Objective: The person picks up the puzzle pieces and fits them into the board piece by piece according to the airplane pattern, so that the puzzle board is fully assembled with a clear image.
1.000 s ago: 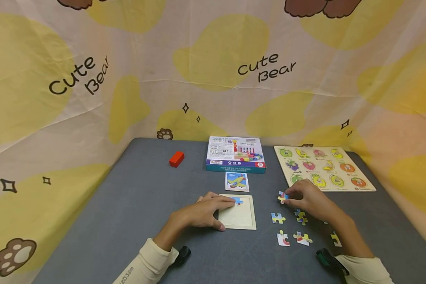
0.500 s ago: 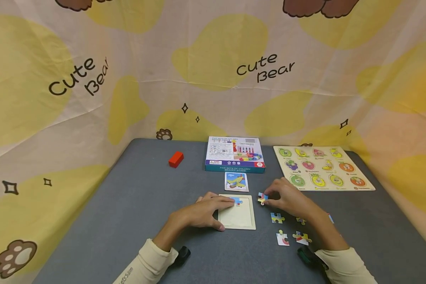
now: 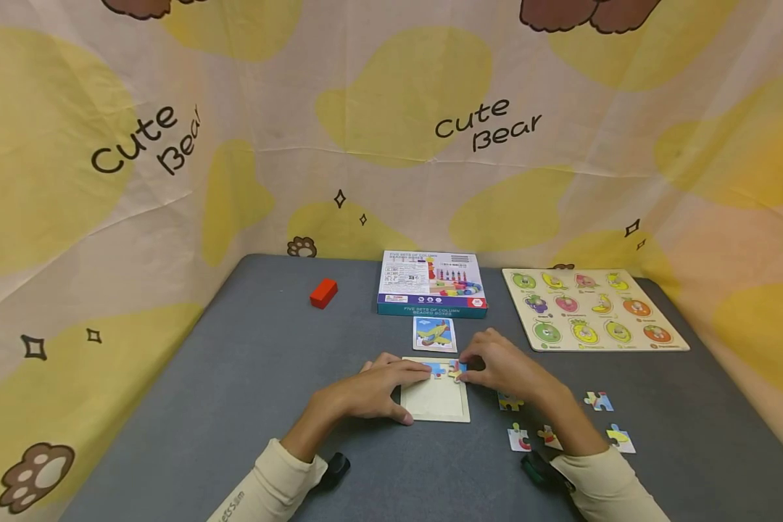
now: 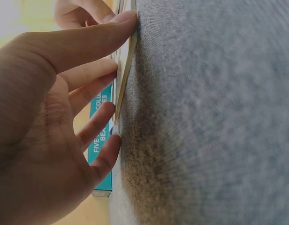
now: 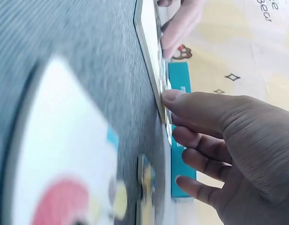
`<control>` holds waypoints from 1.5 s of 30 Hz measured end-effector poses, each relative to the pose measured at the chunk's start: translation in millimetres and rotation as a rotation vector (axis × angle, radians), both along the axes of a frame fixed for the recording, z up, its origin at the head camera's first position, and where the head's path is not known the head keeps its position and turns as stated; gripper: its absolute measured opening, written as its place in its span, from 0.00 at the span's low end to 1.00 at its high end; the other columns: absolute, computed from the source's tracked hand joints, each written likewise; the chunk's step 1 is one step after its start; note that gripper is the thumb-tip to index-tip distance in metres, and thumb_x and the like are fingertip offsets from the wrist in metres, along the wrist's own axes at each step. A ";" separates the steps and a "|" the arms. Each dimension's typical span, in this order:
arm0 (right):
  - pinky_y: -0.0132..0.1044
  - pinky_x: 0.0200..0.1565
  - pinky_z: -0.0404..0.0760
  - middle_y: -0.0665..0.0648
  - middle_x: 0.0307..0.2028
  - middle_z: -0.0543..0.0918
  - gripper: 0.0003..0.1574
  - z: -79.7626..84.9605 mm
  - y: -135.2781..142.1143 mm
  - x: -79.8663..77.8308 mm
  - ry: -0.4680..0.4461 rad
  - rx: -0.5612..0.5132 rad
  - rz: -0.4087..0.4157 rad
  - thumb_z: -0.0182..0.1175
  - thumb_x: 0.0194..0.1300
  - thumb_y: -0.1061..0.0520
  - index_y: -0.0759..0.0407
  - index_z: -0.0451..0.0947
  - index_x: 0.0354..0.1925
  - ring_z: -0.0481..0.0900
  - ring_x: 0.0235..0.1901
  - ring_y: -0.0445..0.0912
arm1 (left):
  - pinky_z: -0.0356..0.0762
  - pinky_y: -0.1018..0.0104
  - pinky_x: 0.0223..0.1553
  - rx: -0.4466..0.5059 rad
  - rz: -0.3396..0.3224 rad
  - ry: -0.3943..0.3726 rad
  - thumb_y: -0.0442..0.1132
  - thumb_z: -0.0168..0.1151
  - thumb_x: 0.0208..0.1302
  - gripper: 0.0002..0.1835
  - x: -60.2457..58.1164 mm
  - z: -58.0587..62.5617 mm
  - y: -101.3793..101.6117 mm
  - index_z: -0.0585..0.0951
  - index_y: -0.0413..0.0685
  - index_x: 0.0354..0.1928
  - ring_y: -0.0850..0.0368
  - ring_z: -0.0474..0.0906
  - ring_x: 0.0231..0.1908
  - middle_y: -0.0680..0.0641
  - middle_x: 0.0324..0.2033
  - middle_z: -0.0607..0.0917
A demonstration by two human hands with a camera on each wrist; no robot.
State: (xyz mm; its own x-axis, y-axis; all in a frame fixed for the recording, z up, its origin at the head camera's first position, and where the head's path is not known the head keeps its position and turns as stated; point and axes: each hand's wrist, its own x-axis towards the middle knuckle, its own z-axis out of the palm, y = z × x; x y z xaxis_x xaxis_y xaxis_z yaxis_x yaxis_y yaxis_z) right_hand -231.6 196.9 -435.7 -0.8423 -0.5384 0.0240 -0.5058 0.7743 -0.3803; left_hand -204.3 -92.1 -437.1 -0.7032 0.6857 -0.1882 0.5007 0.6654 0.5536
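Observation:
In the head view my left hand (image 3: pixel 381 388) rests on the left side of a pale wooden puzzle tray (image 3: pixel 433 409), its fingers extended. The index fingertip touches a blue jigsaw piece (image 3: pixel 438 370) at the tray's upper edge, and the thumb lies at the front rim. My right hand (image 3: pixel 505 366) pinches a second, multicoloured jigsaw piece (image 3: pixel 455 370) between thumb and index finger at the tray's upper right corner, right beside the blue one. In the right wrist view the thumb (image 5: pixel 175 96) is right at the tray's edge (image 5: pixel 151 61), and the pinched piece is mostly hidden.
Several loose jigsaw pieces, one a white-and-red piece (image 3: pixel 519 438), lie right of the tray, some partly behind my right forearm. Behind the tray are an airplane picture card (image 3: pixel 434 334) and a boxed toy set (image 3: pixel 433 284). A fruit board (image 3: pixel 597 310) and red block (image 3: pixel 324 293) lie farther out.
My right hand has carried the multicoloured jigsaw piece leftward from near the fruit board to the tray's upper right corner. My left hand has stayed on the tray.

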 end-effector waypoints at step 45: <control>0.47 0.50 0.74 0.49 0.43 0.79 0.14 -4.6 -17.6 3.9 -0.041 -0.040 -0.020 0.73 0.68 0.54 0.53 0.90 0.52 0.71 0.47 0.47 | 0.63 0.45 0.64 0.044 0.004 -0.006 0.38 0.66 0.69 0.38 6.0 2.9 10.1 0.69 0.62 0.80 0.48 0.61 0.70 0.58 0.79 0.67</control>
